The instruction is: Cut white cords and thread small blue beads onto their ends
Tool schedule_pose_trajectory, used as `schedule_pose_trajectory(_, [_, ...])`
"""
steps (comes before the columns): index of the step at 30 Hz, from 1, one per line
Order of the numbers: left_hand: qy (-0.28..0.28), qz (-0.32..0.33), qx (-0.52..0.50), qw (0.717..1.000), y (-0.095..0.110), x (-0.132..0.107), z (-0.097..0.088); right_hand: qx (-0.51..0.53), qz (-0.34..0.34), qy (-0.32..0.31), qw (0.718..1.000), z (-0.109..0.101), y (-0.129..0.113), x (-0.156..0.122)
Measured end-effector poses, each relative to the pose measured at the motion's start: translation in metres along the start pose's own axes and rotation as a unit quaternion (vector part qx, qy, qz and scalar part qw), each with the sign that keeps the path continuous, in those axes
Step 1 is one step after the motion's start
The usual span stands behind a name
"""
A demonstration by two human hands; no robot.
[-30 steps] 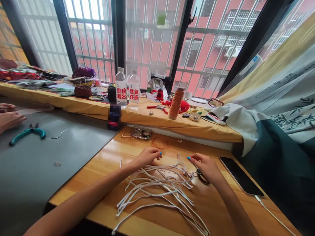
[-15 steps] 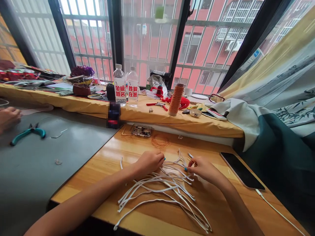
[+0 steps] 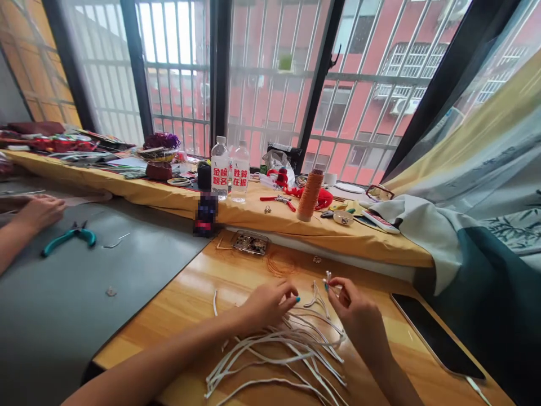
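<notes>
Several white cords lie in a loose bundle on the wooden table in front of me. My right hand pinches white cord ends between thumb and fingertips, which stick up above the tabletop. My left hand is over the far part of the bundle. Its fingers are curled, with a small gap between thumb and forefinger and nothing visible there. Beyond my hands lie a coil of thin orange wire and a clear box of small metal parts.
A phone lies at the right, its cable plugged in. Another person's hand is by teal pliers on the grey mat. The ledge holds two water bottles, red-handled pliers and an orange thread spool.
My right hand has risen with the white cord ends; the slim metal tip beside it no longer shows. My left thumb and forefinger have parted. The view has shifted, and the other person's hand shows more.
</notes>
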State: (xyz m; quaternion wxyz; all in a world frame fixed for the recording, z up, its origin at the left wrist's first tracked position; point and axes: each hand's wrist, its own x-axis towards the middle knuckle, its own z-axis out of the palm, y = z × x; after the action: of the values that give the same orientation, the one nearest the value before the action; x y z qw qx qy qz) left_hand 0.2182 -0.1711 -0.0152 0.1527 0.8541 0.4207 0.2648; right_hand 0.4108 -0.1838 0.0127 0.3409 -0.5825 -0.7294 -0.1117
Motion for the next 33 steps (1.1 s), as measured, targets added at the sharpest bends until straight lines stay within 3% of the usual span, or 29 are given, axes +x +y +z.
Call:
schedule_pose_trajectory(2, [-0.033,-0.008,-0.139,0.990,0.005,0.001,-0.002,0.001,-0.098,0.055,0.994,0.008,-0.009,-0.008])
schedule_pose_trajectory(5, [-0.059,-0.014,-0.250,0.966,0.011,0.001,-0.004,0.022,-0.182,0.052,0.982,0.018,-0.019,-0.018])
schedule_pose_trajectory(11, [-0.028,-0.031,-0.253,0.967,0.007,0.002,0.004,0.022,-0.242,0.036,0.969,0.022,-0.024,-0.022])
schedule_pose_trajectory(18, [0.022,-0.062,-0.109,0.992,0.001,0.004,0.004,-0.041,-0.213,-0.016,0.976,0.025,-0.018,-0.020])
schedule_pose_trajectory(22, [0.016,-0.029,-0.029,0.999,-0.005,0.001,0.000,-0.045,-0.151,-0.131,0.979,0.021,-0.013,-0.017])
schedule_pose_trajectory(26, [0.037,-0.008,-0.075,0.996,-0.008,0.003,0.004,-0.023,-0.131,-0.205,0.970,0.021,-0.012,-0.017])
schedule_pose_trajectory(28, [0.068,-0.042,-0.148,0.986,-0.007,0.005,0.006,-0.011,-0.145,-0.190,0.971,0.022,-0.011,-0.017])
schedule_pose_trajectory(30, [0.099,-0.084,-0.223,0.966,-0.006,0.007,0.007,0.011,-0.157,-0.136,0.978,0.023,-0.012,-0.018])
schedule_pose_trajectory(33, [0.083,-0.092,-0.275,0.953,-0.002,0.008,0.005,0.051,-0.156,-0.037,0.986,0.022,-0.017,-0.018])
